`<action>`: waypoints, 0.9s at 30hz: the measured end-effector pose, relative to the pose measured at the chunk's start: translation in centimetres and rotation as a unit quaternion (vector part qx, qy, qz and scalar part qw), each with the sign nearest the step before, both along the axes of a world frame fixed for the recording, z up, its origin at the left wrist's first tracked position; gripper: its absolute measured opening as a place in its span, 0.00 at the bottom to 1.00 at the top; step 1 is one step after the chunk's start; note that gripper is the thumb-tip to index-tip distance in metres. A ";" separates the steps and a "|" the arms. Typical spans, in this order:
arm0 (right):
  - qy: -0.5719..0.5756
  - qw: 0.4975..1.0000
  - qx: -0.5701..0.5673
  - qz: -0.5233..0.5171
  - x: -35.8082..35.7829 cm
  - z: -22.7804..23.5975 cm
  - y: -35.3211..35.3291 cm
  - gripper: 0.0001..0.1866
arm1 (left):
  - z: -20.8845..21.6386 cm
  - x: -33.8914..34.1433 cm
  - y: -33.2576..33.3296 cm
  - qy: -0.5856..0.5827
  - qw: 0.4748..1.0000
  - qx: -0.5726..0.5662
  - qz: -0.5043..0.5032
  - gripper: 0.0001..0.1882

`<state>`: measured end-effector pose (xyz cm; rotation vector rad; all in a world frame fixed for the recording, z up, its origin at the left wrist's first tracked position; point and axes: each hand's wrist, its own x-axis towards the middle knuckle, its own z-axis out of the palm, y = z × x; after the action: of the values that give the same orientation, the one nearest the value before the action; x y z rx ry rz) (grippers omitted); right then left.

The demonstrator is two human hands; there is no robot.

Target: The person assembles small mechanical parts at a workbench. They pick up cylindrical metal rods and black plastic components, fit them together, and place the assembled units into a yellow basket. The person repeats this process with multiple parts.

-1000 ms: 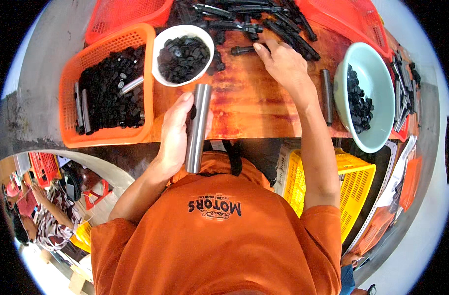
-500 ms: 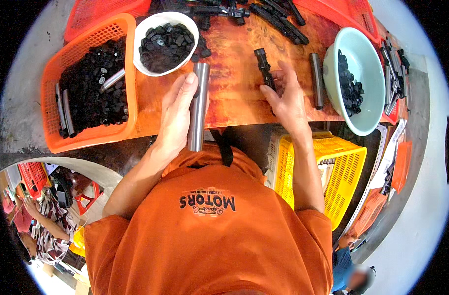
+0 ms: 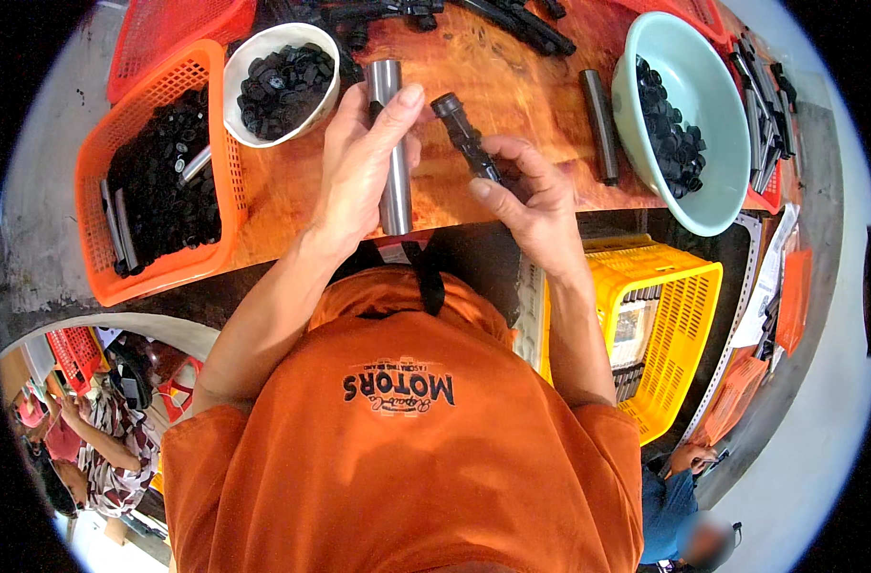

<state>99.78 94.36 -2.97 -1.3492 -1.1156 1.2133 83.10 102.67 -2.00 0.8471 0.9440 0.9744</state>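
A smooth grey metal tube (image 3: 395,191) is gripped in my left hand (image 3: 357,158), thumb lying along its side, over the table's near edge. My right hand (image 3: 535,196) pinches a black ribbed plastic rod (image 3: 464,134), whose wider end points up and left toward the tube. Tube and rod are apart. The rod's lower end is hidden in my fingers. Another grey tube (image 3: 599,129) lies on the table to the right of my right hand. Nearest my left hand stands a white bowl (image 3: 329,105) of small black plastic pieces (image 3: 281,91).
An orange basket (image 3: 227,143) of black pieces and several tubes is at left; a pale green basin (image 3: 726,124) with black caps (image 3: 679,153) at right. Black rods (image 3: 516,27) lie along the back. Below the table is a yellow crate (image 3: 707,315). Other people sit lower left and lower right.
My right hand has lifted the black rod off the table and brought it left, closer to the tube. My left hand has turned and shifted slightly, still holding the tube. The whole view has shifted.
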 end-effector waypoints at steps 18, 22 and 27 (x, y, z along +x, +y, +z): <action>0.232 0.954 -0.158 0.105 -2.3 0.9 0.7 0.21 | 0.5 0.1 -0.7 0.002 1.000 0.025 -0.019 0.13; 0.163 0.967 -0.163 0.109 -2.4 1.4 0.9 0.21 | 0.2 -0.4 -0.7 0.012 0.998 0.054 -0.023 0.12; 0.148 0.970 -0.160 0.110 -2.7 1.6 0.7 0.21 | 0.4 -0.9 -0.9 0.010 0.998 0.050 -0.022 0.12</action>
<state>97.06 95.09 -1.37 -1.2440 -0.8981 1.7554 82.24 101.76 -1.64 0.9598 0.8962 0.9833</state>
